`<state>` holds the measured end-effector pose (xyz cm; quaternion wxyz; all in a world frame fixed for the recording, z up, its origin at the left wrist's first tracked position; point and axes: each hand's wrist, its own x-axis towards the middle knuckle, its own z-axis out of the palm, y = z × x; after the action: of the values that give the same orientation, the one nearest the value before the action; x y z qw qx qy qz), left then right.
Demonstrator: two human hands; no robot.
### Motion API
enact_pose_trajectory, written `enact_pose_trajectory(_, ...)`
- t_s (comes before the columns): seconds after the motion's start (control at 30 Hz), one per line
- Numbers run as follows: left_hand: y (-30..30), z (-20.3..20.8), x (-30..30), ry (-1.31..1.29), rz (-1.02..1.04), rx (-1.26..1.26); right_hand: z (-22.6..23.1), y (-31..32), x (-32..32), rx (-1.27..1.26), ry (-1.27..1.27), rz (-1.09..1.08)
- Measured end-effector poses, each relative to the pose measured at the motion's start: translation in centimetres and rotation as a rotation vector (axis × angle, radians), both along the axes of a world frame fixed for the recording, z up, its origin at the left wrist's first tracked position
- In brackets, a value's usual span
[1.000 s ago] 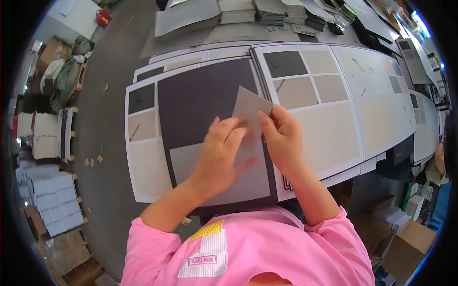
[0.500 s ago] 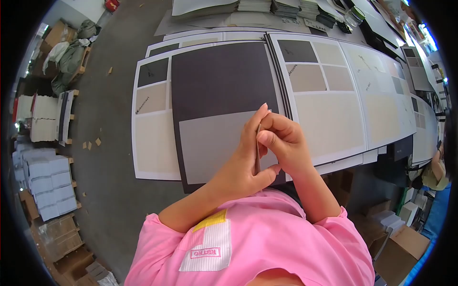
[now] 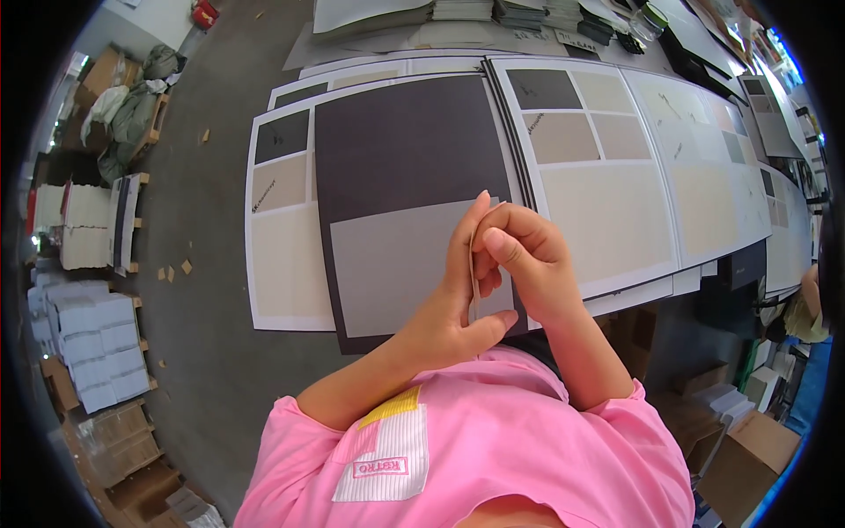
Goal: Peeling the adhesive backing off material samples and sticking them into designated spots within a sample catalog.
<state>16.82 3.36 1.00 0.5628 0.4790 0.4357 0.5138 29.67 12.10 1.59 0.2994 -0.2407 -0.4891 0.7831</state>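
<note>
My left hand (image 3: 462, 304) is upright at the near edge of the work surface, holding a thin, flat piece (image 3: 473, 295) that shows edge-on along its palm side. Against the upper part of that piece, my right hand (image 3: 532, 255) has its fingers curled and its thumb bent in. Its fingertips are partly hidden, and the kind of the thin piece cannot be made out. Below both hands lies a dark board (image 3: 405, 141) with a grey rectangular sheet (image 3: 396, 277) on its near half.
White-bordered sample boards with beige and dark panels lie at the left (image 3: 286, 264) and right (image 3: 607, 216). Stacked sheets (image 3: 462, 11) and a glass jar (image 3: 650, 22) stand at the back. Cardboard boxes (image 3: 748, 458) are at lower right; paper stacks (image 3: 97, 343) sit on pallets at left.
The right hand's fingers have curled further and shifted slightly along the thin piece. The left hand keeps nearly the same place. The view has shifted a little.
</note>
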Motion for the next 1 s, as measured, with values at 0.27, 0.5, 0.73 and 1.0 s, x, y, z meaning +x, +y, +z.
enact_pose_trajectory(0.27, 0.3, -0.1, 0.1, -0.051, -0.031, 0.075, 1.7, 0.0, 0.5, -0.007, -0.094, 0.000)
enact_pose_trajectory(0.5, 0.0, -0.5, 0.3, -0.189, -0.017, 0.020, 1.4, 0.0, 0.3, -0.012, -0.048, 0.012)
enact_pose_trajectory(0.73, -0.2, -0.8, 0.4, -0.046, -0.028, 0.138, 1.5, -0.6, 0.3, 0.087, -0.105, -0.056)
enact_pose_trajectory(1.0, -0.4, 0.1, 0.7, -0.231, -0.024, 0.036, 1.8, -0.7, 0.5, 0.095, -0.023, -0.046)
